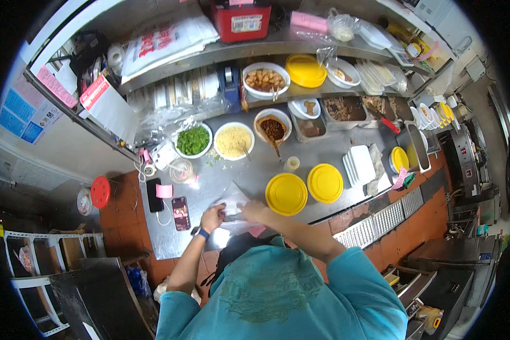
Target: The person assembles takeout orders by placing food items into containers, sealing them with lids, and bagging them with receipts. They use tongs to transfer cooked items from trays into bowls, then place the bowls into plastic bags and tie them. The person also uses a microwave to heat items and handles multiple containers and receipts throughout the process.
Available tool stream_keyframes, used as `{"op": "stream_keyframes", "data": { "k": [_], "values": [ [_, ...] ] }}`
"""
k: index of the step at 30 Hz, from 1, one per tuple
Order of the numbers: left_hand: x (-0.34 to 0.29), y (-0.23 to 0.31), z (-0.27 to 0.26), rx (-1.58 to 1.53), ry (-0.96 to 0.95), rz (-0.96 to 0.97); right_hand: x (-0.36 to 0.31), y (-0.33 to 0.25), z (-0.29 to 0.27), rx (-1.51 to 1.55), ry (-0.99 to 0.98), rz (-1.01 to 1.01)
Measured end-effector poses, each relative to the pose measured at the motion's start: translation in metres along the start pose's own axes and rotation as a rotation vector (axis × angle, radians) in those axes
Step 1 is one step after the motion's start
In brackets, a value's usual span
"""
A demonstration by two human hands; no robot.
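Observation:
A thin, translucent plastic bag lies at the near edge of the steel counter, with a whitish shape showing inside or under it. My left hand, below a dark wristband, has its fingers closed on the bag's left side. At the opposite side my right hand is closed against the bag; its fingertips are partly hidden and a little blurred. Two yellow round lids are to the right of my hands. A phone with a lit screen lies left of my left hand.
Along the counter's back stand bowls of chopped greens, minced garlic-like bits and dark chilli sauce. White lidded boxes are stacked at right. Overhead, a shelf holds bags and a red box. A red stool stands at left.

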State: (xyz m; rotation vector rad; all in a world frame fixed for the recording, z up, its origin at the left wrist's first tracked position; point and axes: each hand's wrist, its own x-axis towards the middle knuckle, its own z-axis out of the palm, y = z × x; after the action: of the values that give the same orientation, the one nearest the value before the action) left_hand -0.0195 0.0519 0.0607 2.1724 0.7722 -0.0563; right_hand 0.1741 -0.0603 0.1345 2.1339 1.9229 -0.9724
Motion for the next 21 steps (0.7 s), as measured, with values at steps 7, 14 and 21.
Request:
{"op": "stream_keyframes", "data": {
  "k": [7, 14, 21],
  "values": [
    [0.002, 0.057, -0.036, 0.344, -0.137, 0.016, -0.041, 0.041, 0.024, 0.427, 0.277, -0.295],
    [-0.026, 0.073, -0.049, -0.049, 0.171, 0.143, -0.137, 0.114, 0.102, 1.436, 0.734, 0.738],
    [-0.085, 0.065, -0.035, -0.176, -0.009, -0.059, -0.116, 0.106, 0.131, 1.940, 0.945, 0.359]
  ]
}}
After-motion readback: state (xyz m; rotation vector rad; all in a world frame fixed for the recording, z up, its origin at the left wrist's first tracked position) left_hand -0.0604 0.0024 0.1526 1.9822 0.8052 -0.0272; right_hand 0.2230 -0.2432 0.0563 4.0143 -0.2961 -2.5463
